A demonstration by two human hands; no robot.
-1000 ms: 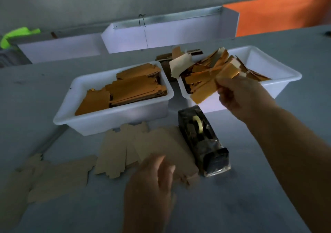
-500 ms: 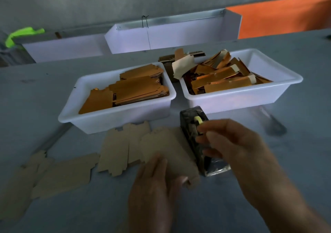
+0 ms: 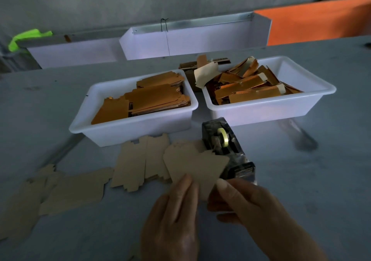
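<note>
Grey desk [image 3: 301,180], dim light. Your left hand [image 3: 172,220] lies flat, fingers straight, pressing the cardboard blank [image 3: 192,162] down. Your right hand [image 3: 251,206], fingers curled, pinches the blank's rt edge w/ thumb on top. Blank's far corner overlaps the tape dispenser [image 3: 226,140].

Nothing legible anywhere (the light is dim); no labels, brands or numbers.

- Left tub [image 3: 128,130] and right tub [image 3: 261,114] sit side by side on the counter [image 3: 301,190], each with card pieces in it.
- Tape dispenser [image 3: 228,140] stands before their gap.
- Loose card blanks [image 3: 138,164] lie left of it; one card blank [image 3: 192,164] overlaps its near side.
</note>
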